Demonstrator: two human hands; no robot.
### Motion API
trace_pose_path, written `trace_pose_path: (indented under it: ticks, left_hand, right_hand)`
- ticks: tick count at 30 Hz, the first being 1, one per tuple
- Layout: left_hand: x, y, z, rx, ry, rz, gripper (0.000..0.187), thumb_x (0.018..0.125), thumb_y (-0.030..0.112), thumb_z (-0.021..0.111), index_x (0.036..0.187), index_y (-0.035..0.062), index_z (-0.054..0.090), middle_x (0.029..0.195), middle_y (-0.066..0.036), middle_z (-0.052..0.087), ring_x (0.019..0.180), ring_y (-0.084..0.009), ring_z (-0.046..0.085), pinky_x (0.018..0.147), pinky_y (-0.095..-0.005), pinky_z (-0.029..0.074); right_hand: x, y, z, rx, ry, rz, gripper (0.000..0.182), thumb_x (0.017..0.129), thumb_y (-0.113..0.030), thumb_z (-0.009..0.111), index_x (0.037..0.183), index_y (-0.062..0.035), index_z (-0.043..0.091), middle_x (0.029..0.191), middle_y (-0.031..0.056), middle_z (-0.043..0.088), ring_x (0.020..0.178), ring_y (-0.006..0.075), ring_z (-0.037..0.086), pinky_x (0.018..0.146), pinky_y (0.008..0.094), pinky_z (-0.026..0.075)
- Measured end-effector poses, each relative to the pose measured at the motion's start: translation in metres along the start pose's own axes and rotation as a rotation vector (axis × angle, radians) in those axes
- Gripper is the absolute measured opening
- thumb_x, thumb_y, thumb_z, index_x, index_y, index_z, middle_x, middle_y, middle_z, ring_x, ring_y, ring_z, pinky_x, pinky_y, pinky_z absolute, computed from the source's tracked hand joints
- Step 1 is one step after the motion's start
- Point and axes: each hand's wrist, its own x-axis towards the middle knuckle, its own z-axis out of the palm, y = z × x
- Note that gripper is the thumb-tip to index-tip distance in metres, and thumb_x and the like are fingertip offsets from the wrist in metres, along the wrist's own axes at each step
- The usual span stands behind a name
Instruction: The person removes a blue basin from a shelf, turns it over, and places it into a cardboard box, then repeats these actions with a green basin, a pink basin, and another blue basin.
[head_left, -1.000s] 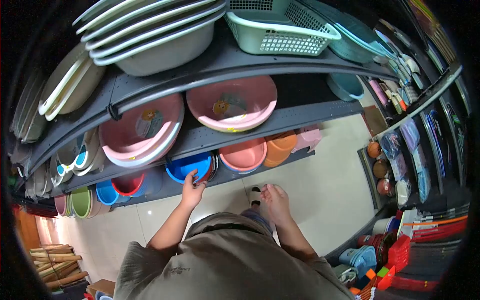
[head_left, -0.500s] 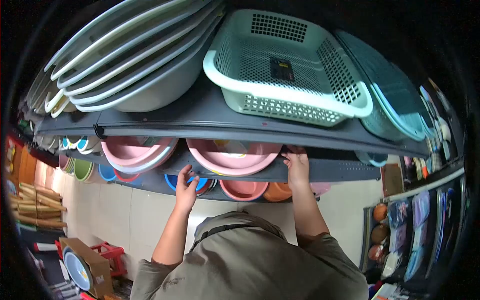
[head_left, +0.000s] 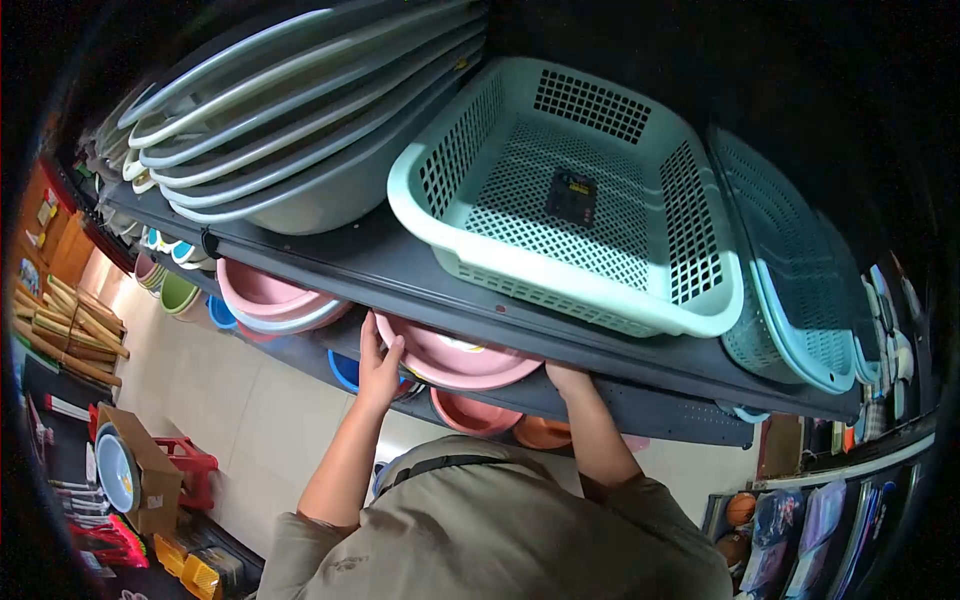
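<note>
A pink plastic basin (head_left: 465,362) sits on the lower shelf, partly hidden beneath the upper one. My left hand (head_left: 380,368) is at its left rim, fingers stretched upward and thumb apart, seemingly touching the edge. At the basin's right side, my right hand (head_left: 568,375) reaches in under the upper shelf; its fingers are hidden by the shelf edge. To the left stands a stack of pink and pale basins (head_left: 265,290).
On the upper shelf (head_left: 400,255) are nested large pale basins (head_left: 320,205), a mint perforated basket (head_left: 560,270) and teal baskets (head_left: 800,310). Below are a red basin (head_left: 475,412) and an orange basin (head_left: 543,432). A cardboard box (head_left: 160,480) stands at lower left.
My left hand has come up to the basin's left rim. My right hand has moved deeper under the upper shelf, hiding its fingers. The view has tilted.
</note>
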Motion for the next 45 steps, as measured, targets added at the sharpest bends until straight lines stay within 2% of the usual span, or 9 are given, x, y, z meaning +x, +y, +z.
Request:
trace_pose_path:
  ticks: [3, 10, 19, 29, 36, 41, 43, 44, 45]
  left_hand:
    - [0.007, -0.009, -0.001, 0.079, 0.032, 0.022, 0.067, 0.085, 0.006, 0.056, 0.143, 0.0017, 0.022, 0.142, -0.015, 0.032, 0.13, -0.0273, 0.036, 0.104, -0.0378, 0.035]
    - [0.005, -0.006, 0.006, 0.202, 0.047, 0.064, 0.072, 0.077, 0.003, 0.061, 0.141, 0.0036, 0.03, 0.141, -0.015, 0.033, 0.13, -0.0288, 0.035, 0.104, -0.0389, 0.034]
    - [-0.003, 0.01, 0.02, 0.237, 0.056, 0.166, 0.061, 0.079, -0.003, 0.055, 0.136, 0.0026, 0.036, 0.132, -0.01, 0.045, 0.124, -0.0223, 0.041, 0.104, -0.034, 0.032]
    - [-0.016, 0.052, 0.028, 0.289, 0.022, 0.141, 0.062, 0.08, 0.011, 0.062, 0.134, -0.0031, 0.038, 0.134, -0.016, 0.043, 0.127, -0.0265, 0.038, 0.105, -0.034, 0.027]
    - [-0.06, 0.102, 0.036, 0.361, 0.062, 0.276, 0.081, 0.086, 0.016, 0.062, 0.144, -0.0058, 0.011, 0.15, -0.021, 0.019, 0.138, -0.0261, 0.021, 0.11, -0.0355, 0.022]
    - [-0.104, 0.121, 0.034, 0.209, -0.002, 0.314, 0.091, 0.084, 0.019, 0.064, 0.146, -0.0023, 0.001, 0.152, -0.019, 0.012, 0.138, -0.0262, 0.02, 0.109, -0.0379, 0.024]
    - [-0.118, 0.126, 0.025, 0.342, -0.004, 0.369, 0.097, 0.079, 0.021, 0.068, 0.146, -0.0032, 0.002, 0.151, -0.02, 0.014, 0.138, -0.0275, 0.022, 0.109, -0.0376, 0.024]
    - [-0.125, 0.13, 0.02, 0.274, -0.028, 0.33, 0.099, 0.077, 0.021, 0.07, 0.145, -0.0045, 0.002, 0.151, -0.021, 0.014, 0.139, -0.0292, 0.021, 0.11, -0.0376, 0.022]
    - [-0.129, 0.135, 0.015, 0.295, -0.05, 0.361, 0.099, 0.077, 0.021, 0.07, 0.145, -0.0044, 0.003, 0.151, -0.021, 0.014, 0.139, -0.0296, 0.019, 0.111, -0.0378, 0.02]
  right_hand:
    - [0.005, 0.009, -0.002, 0.036, -0.04, -0.054, 0.057, 0.094, -0.032, 0.049, 0.14, -0.0029, 0.033, 0.146, 0.018, 0.028, 0.134, 0.0289, 0.027, 0.11, 0.0392, 0.023]
    - [0.02, 0.042, 0.002, 0.087, -0.052, -0.018, 0.055, 0.095, -0.034, 0.046, 0.141, -0.0059, 0.032, 0.147, 0.0158, 0.026, 0.134, 0.0281, 0.028, 0.111, 0.0404, 0.021]
    - [0.031, 0.016, -0.02, 0.432, 0.125, -0.025, 0.055, 0.094, -0.034, 0.045, 0.139, -0.0044, 0.034, 0.145, 0.0159, 0.03, 0.132, 0.0283, 0.03, 0.11, 0.04, 0.024]
    - [0.02, -0.007, -0.041, 0.792, 0.245, 0.025, 0.054, 0.093, -0.033, 0.045, 0.137, -0.0028, 0.037, 0.142, 0.0161, 0.034, 0.13, 0.0284, 0.033, 0.108, 0.0397, 0.027]
    - [0.006, -0.01, -0.073, 1.11, 0.049, 0.138, 0.054, 0.092, -0.033, 0.044, 0.136, -0.0017, 0.039, 0.14, 0.0162, 0.037, 0.129, 0.0285, 0.035, 0.107, 0.0394, 0.029]
    - [-0.027, -0.023, -0.08, 1.328, -0.008, 0.202, 0.054, 0.091, -0.033, 0.044, 0.134, -0.0009, 0.04, 0.139, 0.0162, 0.039, 0.128, 0.0286, 0.037, 0.106, 0.0392, 0.03]
    - [-0.039, -0.039, -0.072, 1.394, 0.008, 0.234, 0.054, 0.091, -0.033, 0.044, 0.134, -0.0006, 0.04, 0.138, 0.0163, 0.04, 0.128, 0.0286, 0.037, 0.105, 0.0391, 0.031]
    - [-0.05, -0.075, -0.065, 1.202, 0.217, 0.349, 0.058, 0.088, -0.037, 0.036, 0.131, 0.0009, 0.043, 0.135, 0.0174, 0.044, 0.125, 0.0313, 0.041, 0.104, 0.0414, 0.032]
    - [-0.055, -0.075, -0.069, 1.323, -0.029, 0.268, 0.058, 0.088, -0.037, 0.035, 0.13, 0.0015, 0.044, 0.134, 0.0179, 0.045, 0.124, 0.0318, 0.042, 0.104, 0.0422, 0.032]
